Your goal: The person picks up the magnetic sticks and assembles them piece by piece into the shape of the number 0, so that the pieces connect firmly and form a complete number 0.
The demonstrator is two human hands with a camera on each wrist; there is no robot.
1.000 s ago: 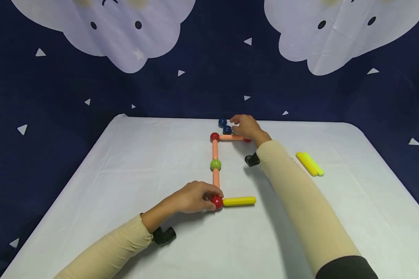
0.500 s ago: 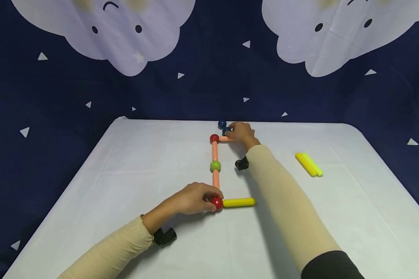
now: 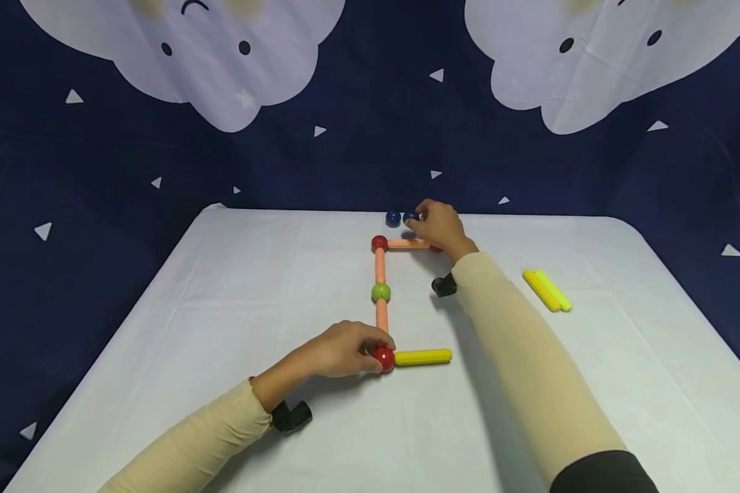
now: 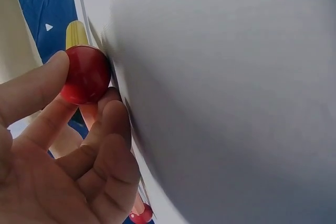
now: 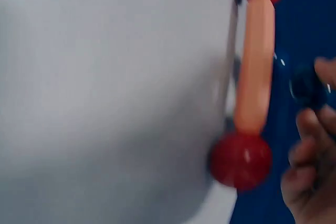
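Note:
My left hand (image 3: 349, 349) pinches a red ball (image 4: 87, 74) between thumb and fingers at the near corner of a joined shape. A yellow stick (image 3: 423, 357) points right from that ball. Away from me run orange sticks (image 3: 379, 266) with a green ball (image 3: 380, 292) between them, up to a red ball (image 3: 379, 243). From there an orange stick (image 5: 256, 61) leads right to another red ball (image 5: 241, 160), partly covered by my right arm in the head view. Past this stick, my right hand (image 3: 439, 222) grips a dark blue ball (image 3: 410, 218) by thumb and fingertips.
A second dark blue ball (image 3: 392, 218) lies near the far table edge, left of the held one. To the right, two yellow sticks (image 3: 546, 290) lie side by side on the white tablecloth (image 3: 271, 274). A dark blue cloud-print backdrop (image 3: 370, 157) hangs behind.
My right hand has closed on the nearer blue ball and brought it up and to the right, away from the other blue ball. My left hand stays on the red ball.

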